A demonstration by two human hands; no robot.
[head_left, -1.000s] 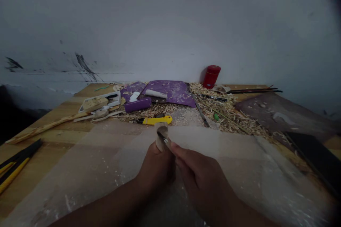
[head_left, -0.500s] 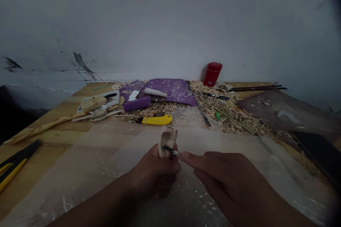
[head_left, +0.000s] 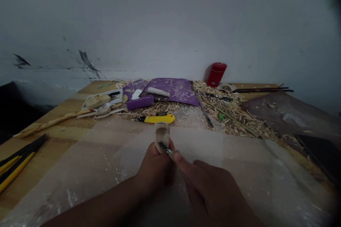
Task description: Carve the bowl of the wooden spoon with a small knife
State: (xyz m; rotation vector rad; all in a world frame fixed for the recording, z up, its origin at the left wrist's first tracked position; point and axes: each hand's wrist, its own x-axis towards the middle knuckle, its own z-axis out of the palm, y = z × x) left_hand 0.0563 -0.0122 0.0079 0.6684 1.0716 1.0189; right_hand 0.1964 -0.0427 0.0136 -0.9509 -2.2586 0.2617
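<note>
A small pale wood carving (head_left: 162,133) with a hollowed face stands upright in my left hand (head_left: 156,165), whose fingers wrap round its lower part. My right hand (head_left: 210,184) is closed on a carving knife (head_left: 165,148), index finger stretched along it. The dark blade touches the lower front of the carving; the knife's handle is hidden in the hand. Just beyond the carving lies a yellow utility knife (head_left: 160,118) on the table.
Wood shavings (head_left: 239,120) cover the back right. Behind are a purple sheet (head_left: 176,90), a purple roll (head_left: 140,103), a white tray (head_left: 121,95) and a red canister (head_left: 217,74) by the wall. Yellow-black pliers-like handles (head_left: 18,166) lie left, a dark flat object (head_left: 319,152) right.
The carving has turned and shifted slightly left in my left hand. My right hand has moved left and down, the blade still against the wood. The whole view has shifted a little.
</note>
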